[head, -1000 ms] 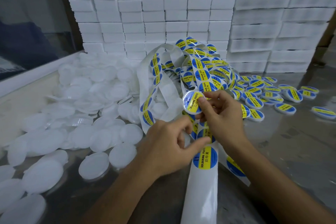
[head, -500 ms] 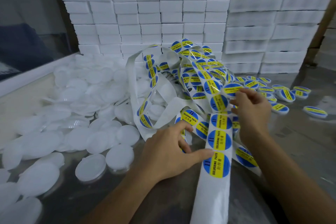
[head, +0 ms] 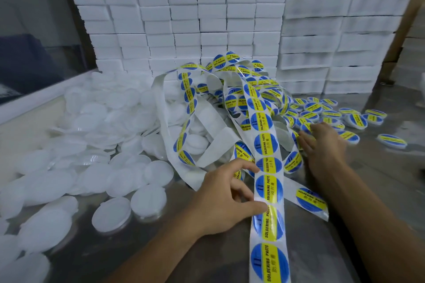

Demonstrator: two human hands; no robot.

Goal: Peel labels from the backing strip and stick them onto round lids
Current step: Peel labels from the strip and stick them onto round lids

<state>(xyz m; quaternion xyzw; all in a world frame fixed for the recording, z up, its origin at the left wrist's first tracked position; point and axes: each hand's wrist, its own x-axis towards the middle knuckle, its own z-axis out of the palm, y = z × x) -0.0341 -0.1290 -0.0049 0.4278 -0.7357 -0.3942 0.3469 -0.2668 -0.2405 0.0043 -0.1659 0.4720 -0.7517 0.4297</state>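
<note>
Pinning the backing strip against the steel table, the left hand pinched its edge between thumb and forefinger, likely to hold the next blue-and-yellow label steady for peeling. Right hand lay flat, fingers straight and holding nothing, beside the labelled lids, probably having just set one down. Blank white lids were heaped left, within easy reach. Half a second earlier that right hand was higher, at the tangled strip, gripping a labelled lid; it had since dropped to the table.
</note>
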